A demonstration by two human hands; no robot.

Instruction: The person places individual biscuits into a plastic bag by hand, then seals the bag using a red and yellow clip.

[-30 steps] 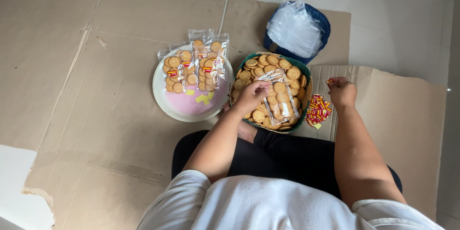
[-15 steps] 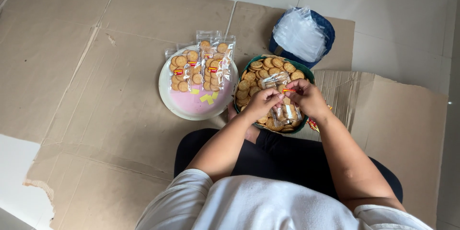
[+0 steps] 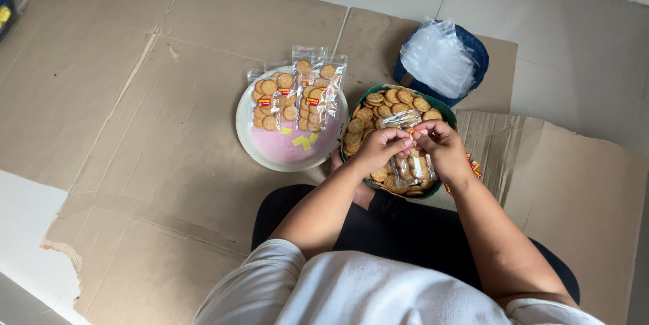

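Left hand [image 3: 380, 148]: fingers pinched on clear biscuit packet [image 3: 412, 163], over green bowl [image 3: 443, 110].
Right hand [image 3: 441, 146]: closed on same packet's top, fingertips meeting left hand's.
Green bowl: full of round biscuits [image 3: 385, 105], on cardboard [image 3: 135, 95] before knees.
White-pink plate [image 3: 287, 152]: left of bowl, touching; carries filled packets [image 3: 297, 91].
Blue bag [image 3: 443, 58]: behind bowl, holds empty clear bags.

The left hand [image 3: 380, 149] and right hand [image 3: 441, 147] cover the near part of the green bowl [image 3: 443, 108] and much of the clear packet [image 3: 412, 166] between them. A red wrapper [image 3: 476, 168] peeks from behind the right wrist, too hidden to make out. A blue thing [image 3: 5, 8] is cut off at the left edge.
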